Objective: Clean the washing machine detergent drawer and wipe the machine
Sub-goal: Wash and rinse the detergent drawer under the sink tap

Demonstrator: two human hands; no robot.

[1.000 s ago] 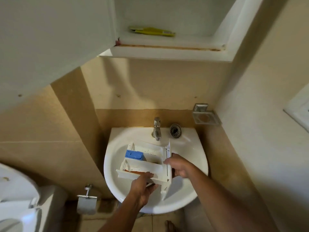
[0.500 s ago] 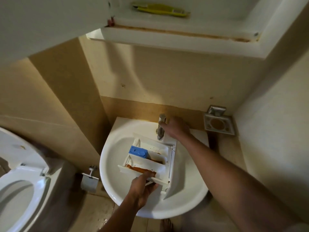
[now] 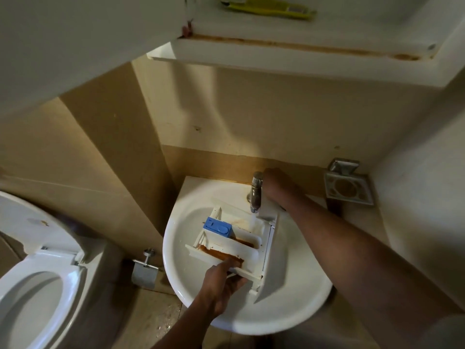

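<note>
The detergent drawer [image 3: 234, 238] is lying tilted in the white washbasin [image 3: 191, 263], its front panel toward the right of the bowl and its compartments facing up. Brown residue is lining the near compartment and streaking the middle one, and a blue siphon cap [image 3: 218, 226] is sitting in the compartment at the drawer's left end. Going from the biggest things down: a white toilet [image 3: 32, 280] with its lid raised is standing at the lower left, well apart from the basin; a white wall cabinet ledge [image 3: 289, 59] is hanging above the basin, with a yellow packet [image 3: 269, 9] lying on its shelf. The basin itself is sitting against the beige tiled wall. A metal soap holder [image 3: 348, 188] is fixed to the wall just right of the basin, and a metal toilet roll holder [image 3: 144, 270] is hanging low on the wall to its left. The chrome tap [image 3: 256, 191] is standing at the back rim, and a thin stream of water is running from its spout into the far compartment of the drawer. The left hands part, the left hand [image 3: 221, 283], is clamping the near edge of the drawer, thumb lying over the stained rim and fingers curled beneath. The right hand [image 3: 276, 183] is reaching behind the tap, touching it; whether its fingers are closed round the handle cannot be told, as the tap is hiding them.
</note>
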